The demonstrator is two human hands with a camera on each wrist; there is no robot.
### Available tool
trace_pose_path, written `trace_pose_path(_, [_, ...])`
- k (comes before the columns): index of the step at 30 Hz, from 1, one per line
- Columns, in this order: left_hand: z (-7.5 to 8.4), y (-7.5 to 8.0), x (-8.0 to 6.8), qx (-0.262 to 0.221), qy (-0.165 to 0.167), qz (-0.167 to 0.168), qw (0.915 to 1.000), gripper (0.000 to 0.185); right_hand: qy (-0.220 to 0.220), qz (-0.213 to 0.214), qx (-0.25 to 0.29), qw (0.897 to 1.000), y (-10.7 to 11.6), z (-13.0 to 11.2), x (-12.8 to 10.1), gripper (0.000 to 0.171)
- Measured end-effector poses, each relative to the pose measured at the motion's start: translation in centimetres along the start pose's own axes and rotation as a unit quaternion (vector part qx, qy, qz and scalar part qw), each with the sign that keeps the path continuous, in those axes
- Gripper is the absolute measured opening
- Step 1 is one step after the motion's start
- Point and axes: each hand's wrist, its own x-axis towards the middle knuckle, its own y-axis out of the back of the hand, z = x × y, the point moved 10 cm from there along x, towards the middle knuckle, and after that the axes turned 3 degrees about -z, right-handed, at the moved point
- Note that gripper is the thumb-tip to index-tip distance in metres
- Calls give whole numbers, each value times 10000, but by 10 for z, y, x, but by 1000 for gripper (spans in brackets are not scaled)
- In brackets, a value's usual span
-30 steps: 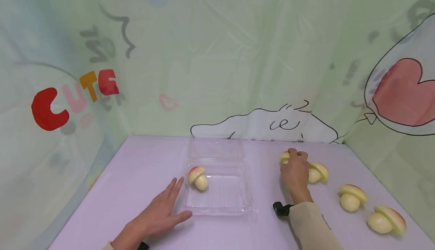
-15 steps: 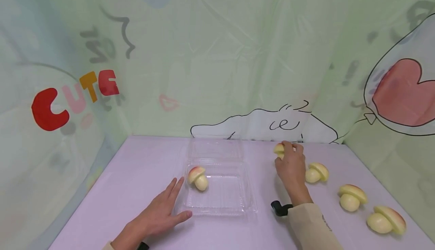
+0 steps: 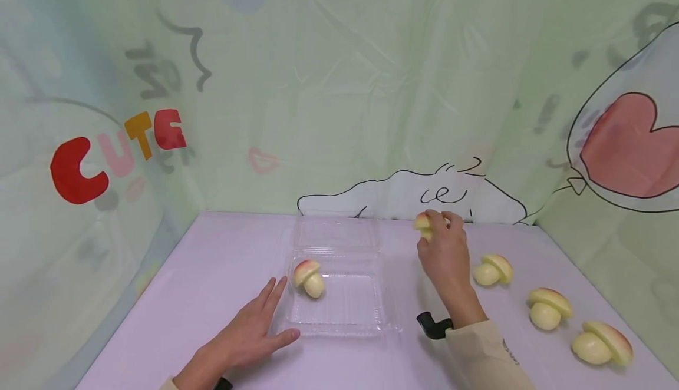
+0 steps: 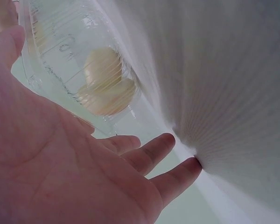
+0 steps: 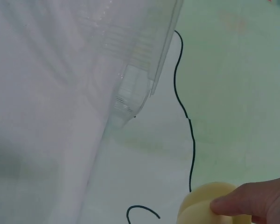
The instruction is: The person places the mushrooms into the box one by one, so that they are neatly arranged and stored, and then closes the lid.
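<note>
My right hand (image 3: 445,251) grips a pale yellow mushroom (image 3: 422,225) with a reddish cap, above the back right of the table. The thumb lies against the mushroom's side in the right wrist view, where the lower part of the mushroom (image 5: 196,210) runs out of frame. A clear plastic clamshell box (image 3: 350,304) stands in the middle with its lid raised at the back. Inside, at its left, lies a similar mushroom (image 3: 309,278). My left hand (image 3: 249,331) lies open beside the box's left edge, fingers spread. Through the clear wall, the left wrist view shows the boxed mushroom (image 4: 107,81).
Down the right side of the table stand three more mushrooms: one behind (image 3: 493,269), one midway (image 3: 550,307) and one in front (image 3: 602,343). A printed curtain (image 3: 339,101) closes off the back and sides of the lilac table (image 3: 223,248).
My right hand has lifted the mushroom and carried it up and to the left, away from the row at the right. The left hand and the box have stayed in place.
</note>
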Motion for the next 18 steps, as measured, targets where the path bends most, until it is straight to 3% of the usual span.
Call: trace_pose_path(18, [-1, 0, -1, -38, -14, -27, 10000, 99, 813, 77, 50, 9966, 6, -46, -11, 53])
